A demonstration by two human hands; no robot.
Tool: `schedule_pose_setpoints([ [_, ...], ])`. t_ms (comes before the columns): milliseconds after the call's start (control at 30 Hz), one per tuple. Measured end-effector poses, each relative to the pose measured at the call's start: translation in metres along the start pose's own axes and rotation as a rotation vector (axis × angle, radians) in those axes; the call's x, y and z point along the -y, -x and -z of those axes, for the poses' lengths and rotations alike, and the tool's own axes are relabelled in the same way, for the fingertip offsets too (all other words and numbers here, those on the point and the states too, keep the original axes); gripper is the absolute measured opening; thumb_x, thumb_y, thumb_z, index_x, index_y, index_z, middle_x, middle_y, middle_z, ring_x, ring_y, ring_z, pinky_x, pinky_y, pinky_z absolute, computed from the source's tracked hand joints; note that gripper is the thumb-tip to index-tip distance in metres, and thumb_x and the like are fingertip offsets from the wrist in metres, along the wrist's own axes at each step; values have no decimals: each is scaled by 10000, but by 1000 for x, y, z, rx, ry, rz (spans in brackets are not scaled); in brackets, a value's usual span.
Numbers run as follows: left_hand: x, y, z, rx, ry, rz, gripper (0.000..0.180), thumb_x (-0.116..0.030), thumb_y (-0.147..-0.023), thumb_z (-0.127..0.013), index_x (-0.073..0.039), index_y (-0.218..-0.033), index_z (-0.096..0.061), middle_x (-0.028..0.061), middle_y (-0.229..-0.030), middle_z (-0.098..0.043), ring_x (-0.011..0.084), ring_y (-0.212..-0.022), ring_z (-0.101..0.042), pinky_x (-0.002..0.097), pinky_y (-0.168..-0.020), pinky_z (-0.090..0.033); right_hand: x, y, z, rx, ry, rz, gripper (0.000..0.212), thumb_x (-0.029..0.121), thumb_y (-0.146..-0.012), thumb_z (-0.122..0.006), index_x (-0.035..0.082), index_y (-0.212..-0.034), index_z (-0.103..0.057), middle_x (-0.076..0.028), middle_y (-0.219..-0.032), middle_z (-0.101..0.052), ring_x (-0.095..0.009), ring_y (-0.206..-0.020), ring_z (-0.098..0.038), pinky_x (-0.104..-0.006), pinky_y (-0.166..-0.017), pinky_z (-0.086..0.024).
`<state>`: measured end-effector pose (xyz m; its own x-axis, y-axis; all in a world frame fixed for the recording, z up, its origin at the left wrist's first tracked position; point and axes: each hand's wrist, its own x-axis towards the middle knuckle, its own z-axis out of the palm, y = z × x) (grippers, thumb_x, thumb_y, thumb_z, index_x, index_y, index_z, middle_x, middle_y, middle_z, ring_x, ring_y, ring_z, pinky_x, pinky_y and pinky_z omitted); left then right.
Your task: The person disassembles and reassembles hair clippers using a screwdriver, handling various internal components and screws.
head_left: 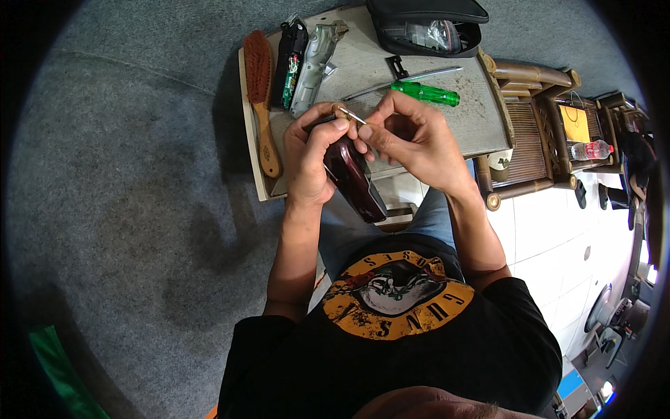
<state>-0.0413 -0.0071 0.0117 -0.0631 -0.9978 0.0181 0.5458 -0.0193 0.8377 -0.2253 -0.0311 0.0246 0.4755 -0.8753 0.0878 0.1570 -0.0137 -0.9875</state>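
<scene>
My left hand (310, 153) is closed around a glossy dark-red hair clipper (352, 174), its body slanting down toward my lap. At the clipper's upper end, my right hand (422, 143) pinches a thin silver metal piece (354, 116) between thumb and fingers. The far tip of that piece meets the left fingertips, and fingers hide much of the clipper's head. Beyond my hands on the small table (474, 126) lie a green-handled screwdriver (426, 93), a silver-grey clipper (315, 70) and a black clipper (292, 63) with its green circuit board exposed.
A wooden brush (264, 119) lies along the table's left edge. At the back stands an open black case (429, 31) with plastic-wrapped items. A small black part (398, 67) sits near the screwdriver. Bamboo chairs (527, 140), one bearing a bottle (590, 150), stand to the right.
</scene>
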Motion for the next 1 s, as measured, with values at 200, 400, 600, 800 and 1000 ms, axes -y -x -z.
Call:
schedule_pose_setpoints([
  [200, -1, 1, 0, 4, -15, 7, 133, -98, -950, -597, 29, -959, -636, 87, -816, -642, 164, -694, -658, 353, -644, -632, 1, 1, -1, 4, -12, 12, 111, 81, -1018, -664, -22, -978, -655, -31, -837, -698, -63, -741, -633, -212, -633, -472],
  [400, 1, 2, 2, 14, -61, 20, 179, -134, -960, -564, 27, -1026, -605, 96, -846, -609, 194, -742, -634, 388, -646, -614, -9, 1, 7, 54, 10, 39, 164, 84, -1034, -578, -45, -1022, -678, -22, -834, -668, -69, -739, -573, -239, -661, -466],
  [600, 1, 1, -1, -4, 8, 8, 123, -104, -955, -611, 16, -964, -637, 89, -826, -641, 167, -689, -669, 370, -634, -640, -10, 0, 4, -10, 44, 40, 171, 97, -1044, -582, -40, -1009, -679, -16, -863, -684, -62, -752, -570, -239, -669, -469],
  [800, 1, 2, -3, -32, 17, -1, 119, -97, -958, -621, 16, -991, -633, 88, -824, -640, 169, -679, -672, 370, -627, -641, -6, 0, 5, 5, 19, 13, 173, 102, -1049, -579, -37, -1013, -676, -21, -888, -703, -60, -751, -573, -237, -672, -472],
  [1000, 0, 1, -4, -43, -5, -4, 113, -96, -961, -631, 11, -995, -629, 91, -830, -645, 175, -678, -674, 374, -631, -641, -4, 1, 10, 42, 6, -34, 173, 110, -1051, -567, -28, -1020, -666, -10, -820, -671, -46, -676, -556, -228, -591, -448],
])
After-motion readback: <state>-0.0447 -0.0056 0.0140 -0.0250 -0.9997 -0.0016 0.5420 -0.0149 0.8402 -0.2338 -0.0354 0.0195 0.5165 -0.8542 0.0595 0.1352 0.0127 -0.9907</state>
